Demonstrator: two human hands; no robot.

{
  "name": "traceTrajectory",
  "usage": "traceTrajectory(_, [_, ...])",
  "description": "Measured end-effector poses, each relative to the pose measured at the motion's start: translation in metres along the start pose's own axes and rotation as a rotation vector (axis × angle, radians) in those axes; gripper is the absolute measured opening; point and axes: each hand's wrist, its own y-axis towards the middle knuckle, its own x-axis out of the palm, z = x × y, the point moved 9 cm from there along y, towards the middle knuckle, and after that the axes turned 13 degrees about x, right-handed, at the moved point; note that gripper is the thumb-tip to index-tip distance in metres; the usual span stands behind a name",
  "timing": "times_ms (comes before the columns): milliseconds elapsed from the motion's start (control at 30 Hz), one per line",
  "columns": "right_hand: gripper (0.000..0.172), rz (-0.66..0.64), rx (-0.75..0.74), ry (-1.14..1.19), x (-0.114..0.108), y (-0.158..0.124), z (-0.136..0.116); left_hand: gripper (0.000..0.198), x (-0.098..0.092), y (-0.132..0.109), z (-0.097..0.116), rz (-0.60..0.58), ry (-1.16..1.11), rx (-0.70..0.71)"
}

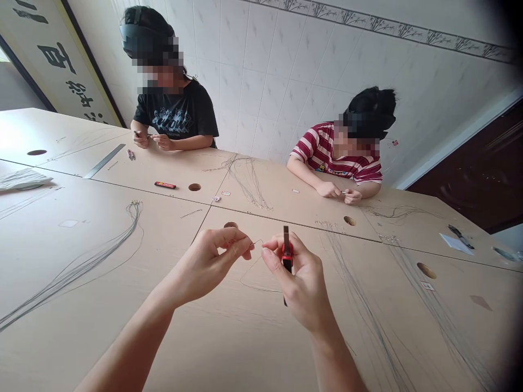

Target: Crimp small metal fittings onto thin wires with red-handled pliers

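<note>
Above the middle of the table, my left hand (218,260) pinches a thin dark cord (258,242) between thumb and fingertips. My right hand (300,277) is closed just to the right of it, its thumb and forefinger at the other side of the short stretch of cord. A loose loop of the cord hangs below the hands. Held upright in the same right hand is a small tool (286,251) with a dark metal head and red and black parts; its exact kind is unclear. What sits at the left fingertips is too small to make out.
Bundles of thin cords (110,247) with small metal ends lie left, and more cords (359,294) right. Across the table sit two people with small items in their hands. A metal ruler (105,161), a red and black stick (165,185) and round table holes (194,187) are beyond.
</note>
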Motion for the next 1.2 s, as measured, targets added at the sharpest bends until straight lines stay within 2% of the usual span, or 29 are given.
traceTrajectory(333, [0.012, -0.014, 0.0, 0.041, 0.009, 0.0, -0.001, 0.037, 0.011, 0.0, 0.004, -0.01, 0.007, 0.019])
traceTrajectory(467, [0.012, -0.029, 0.023, 0.132, 0.009, 0.002, 0.003, 0.038, 0.014, -0.001, 0.005, 0.029, 0.007, 0.048])
traceTrajectory(600, [0.012, -0.08, 0.102, 0.246, 0.013, 0.004, 0.013, 0.037, 0.015, 0.0, 0.003, 0.084, -0.052, 0.019])
traceTrajectory(700, [0.011, -0.087, 0.101, 0.284, 0.014, 0.005, 0.015, 0.036, 0.017, 0.001, 0.001, 0.098, -0.093, -0.013])
traceTrajectory(933, [0.012, -0.069, 0.081, 0.279, 0.006, 0.008, 0.015, 0.042, 0.014, -0.001, -0.001, 0.049, -0.033, -0.009])
traceTrajectory(1100, [0.011, -0.181, 0.163, 0.299, 0.008, 0.009, 0.018, 0.03, -0.003, 0.003, -0.002, 0.139, -0.036, 0.026])
traceTrajectory(1200, [0.01, -0.256, 0.222, 0.313, 0.015, 0.007, 0.019, 0.021, 0.002, 0.005, 0.0, 0.109, -0.139, 0.074])
